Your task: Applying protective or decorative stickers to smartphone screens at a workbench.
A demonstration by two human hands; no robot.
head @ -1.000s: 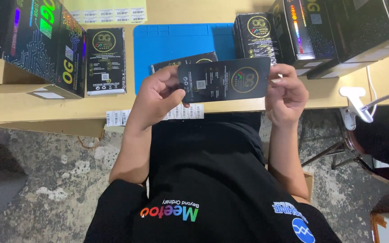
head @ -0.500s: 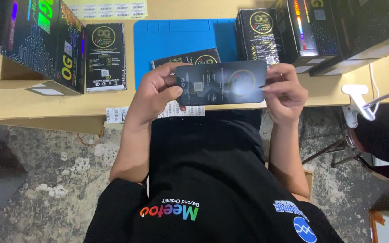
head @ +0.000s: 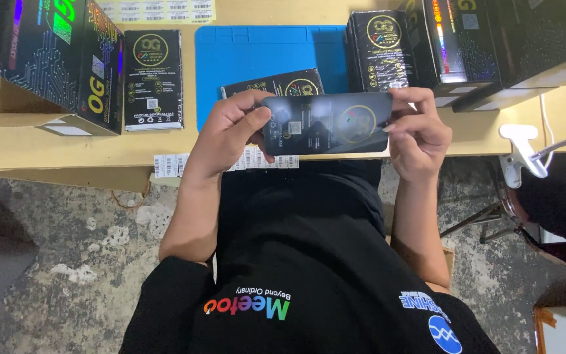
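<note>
Above the blue mat (head: 257, 59), both hands' fingers (head: 247, 118) grip a black packet (head: 325, 123).

Flat black rectangular packet (head: 325, 123), glossy, gold ring emblem on face, held level lengthwise above desk edge.

Flat black packet (head: 325, 123) glossy, likely plastic-wrapped; blue mat (head: 257, 62) matt; tabletop (head: 54, 147) smooth wood.
</note>
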